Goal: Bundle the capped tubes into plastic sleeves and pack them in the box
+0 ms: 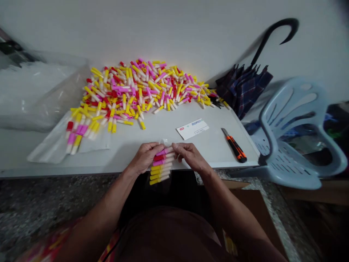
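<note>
Over the table's front edge hangs a clear plastic sleeve holding a column of short white tubes with pink, red and yellow ends (160, 169). My left hand (145, 157) is closed on its upper left side, thumb near the coloured end of the top pink tube. At the upper right, my right hand (189, 154) pinches close to that tube's white end; whether it grips the tube or the film, I cannot make out. A large heap of similar tubes (136, 91) lies at the back of the white table (131, 140).
Left are a big clear bag (54, 94) and a blurred group of tubes (79, 133) on white sheeting. A printed card (192, 128) and an orange-black box cutter (234, 145) lie to the right. A folded umbrella (242, 87) leans behind; a blue chair (294, 145) stands beside the table.
</note>
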Available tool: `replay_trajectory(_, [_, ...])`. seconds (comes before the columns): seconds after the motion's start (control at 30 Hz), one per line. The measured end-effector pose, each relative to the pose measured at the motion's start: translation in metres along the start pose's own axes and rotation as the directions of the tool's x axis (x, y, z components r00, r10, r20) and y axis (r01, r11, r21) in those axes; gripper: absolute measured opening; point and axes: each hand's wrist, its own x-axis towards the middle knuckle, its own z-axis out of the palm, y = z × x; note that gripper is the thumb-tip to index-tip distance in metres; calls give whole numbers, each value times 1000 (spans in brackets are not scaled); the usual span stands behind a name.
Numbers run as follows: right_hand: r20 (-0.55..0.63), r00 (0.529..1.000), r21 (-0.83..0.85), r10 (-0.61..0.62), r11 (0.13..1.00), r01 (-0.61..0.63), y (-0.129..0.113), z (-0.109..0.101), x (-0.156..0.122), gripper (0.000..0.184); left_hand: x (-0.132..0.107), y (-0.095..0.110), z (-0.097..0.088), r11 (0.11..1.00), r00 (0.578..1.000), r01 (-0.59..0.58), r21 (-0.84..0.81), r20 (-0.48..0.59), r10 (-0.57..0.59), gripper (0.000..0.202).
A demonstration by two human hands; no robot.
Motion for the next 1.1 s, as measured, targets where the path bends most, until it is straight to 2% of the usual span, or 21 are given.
replay_trajectory(0.07, [-85, 996, 55, 4, 999, 1, 2, 5, -9, 44, 2, -1, 8, 999, 1000, -23, 47, 23, 22, 37])
replay_trajectory(0.17, [-196, 981, 43, 1, 999, 7, 1, -9, -32, 35, 5, -7, 30, 993, 996, -69, 97, 61, 64, 39])
replay_trajectory(0.27, [-318, 948, -54, -27, 998, 11, -5, -33, -71, 36, 9, -13, 68, 988, 984, -104, 112, 158, 85, 40])
replay_trajectory(0.33, [-441, 896, -113, -44, 994, -7, -12, -48, -105, 34, 9, -17, 96, 990, 961, -109, 93, 263, 81, 42])
replay_trajectory(0.4, [-587, 807, -170, -62, 984, -48, -24, -63, -143, 31, 9, -21, 122, 993, 923, -98, 62, 379, 67, 45])
replay_trajectory(0.47, [-721, 685, -253, -105, 960, -119, -37, -76, -185, 32, 9, -25, 139, 996, 893, -74, 51, 449, 44, 46])
replay_trajectory(0.53, [-806, 565, -335, -173, 922, -195, -45, -90, -226, 35, 9, -31, 148, 994, 888, -70, 79, 460, 26, 45])
replay_trajectory(0.6, [-860, 449, -389, -243, 881, -268, -38, -102, -263, 36, 10, -38, 152, 987, 892, -89, 134, 453, 19, 42])
replay_trajectory(0.67, [-900, 332, -396, -283, 850, -348, -10, -111, -289, 35, 11, -46, 153, 978, 894, -99, 185, 448, 6, 40])
replay_trajectory(0.7, [-915, 280, -384, -289, 837, -391, 12, -113, -298, 36, 11, -50, 154, 974, 895, -99, 203, 445, -1, 40])
replay_trajectory(0.73, [-931, 247, -354, -269, 829, -433, 37, -114, -303, 38, 11, -53, 156, 972, 897, -97, 215, 442, -8, 39])
replay_trajectory(0.77, [-946, 237, -311, -221, 824, -474, 65, -113, -306, 42, 11, -56, 158, 970, 898, -95, 224, 440, -14, 39])
replay_trajectory(0.83, [-956, 275, -237, -100, 815, -529, 121, -110, -306, 49, 10, -61, 161, 966, 894, -99, 239, 447, -19, 39])
replay_trajectory(0.87, [-958, 278, -219, -73, 811, -543, 146, -108, -306, 50, 9, -64, 162, 963, 890, -103, 250, 455, -23, 40])
replay_trajectory(0.93, [-966, 252, -189, -49, 800, -570, 183, -107, -308, 51, 10, -68, 163, 957, 888, -105, 269, 459, -32, 40])
replay_trajectory(1.0, [-975, 217, -167, -43, 787, -593, 202, -112, -315, 52, 12, -73, 161, 954, 893, -103, 281, 448, -36, 41])
replay_trajectory(1.1, [-982, 182, -155, -51, 770, -619, 202, -128, -332, 53, 15, -81, 158, 955, 901, -95, 281, 433, -38, 41])
